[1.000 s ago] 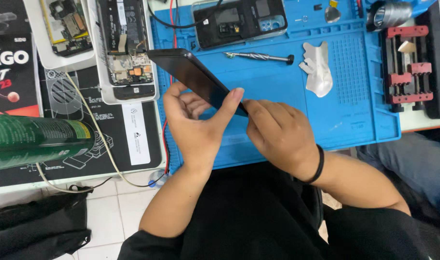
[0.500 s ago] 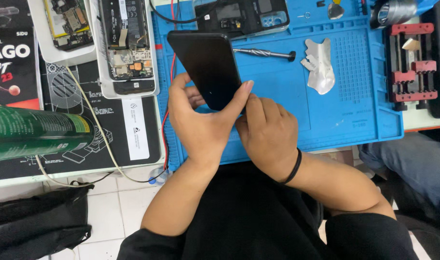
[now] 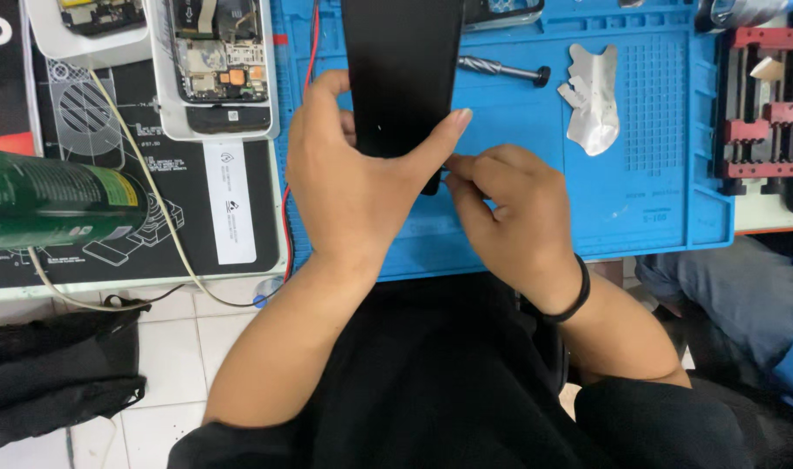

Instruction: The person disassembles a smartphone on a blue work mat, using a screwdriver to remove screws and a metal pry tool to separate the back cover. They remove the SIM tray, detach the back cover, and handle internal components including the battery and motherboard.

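- A blue work mat (image 3: 648, 217) covers the right part of the tabletop, with a black printed mat (image 3: 166, 217) to its left and white floor tiles (image 3: 188, 347) below the tabletop's edge.
- A black phone (image 3: 403, 69) is held upright over the blue work mat, its dark flat face toward the camera and its top running out of view.
- The left hand (image 3: 353, 187) is clasped around the phone's lower part, thumb stretched across the front to the right edge, fingers wrapped behind.
- The right hand (image 3: 509, 217) pinches at the phone's lower right corner, fingertips pressed together just beside the left thumb; whether it holds a small tool there cannot be told. A black band sits on that wrist.
- Just right of the phone a dark screwdriver (image 3: 501, 69) lies on the mat, and next to it a thin metal pry sheet (image 3: 594, 104).
- A red and black clamp fixture (image 3: 766, 113) stands at the mat's right edge.
- On the left, an opened phone (image 3: 214, 61) with bare circuitry rests in a white tray, and a green can (image 3: 58, 204) lies on its side.
- A black bag (image 3: 58, 373) sits on the floor.
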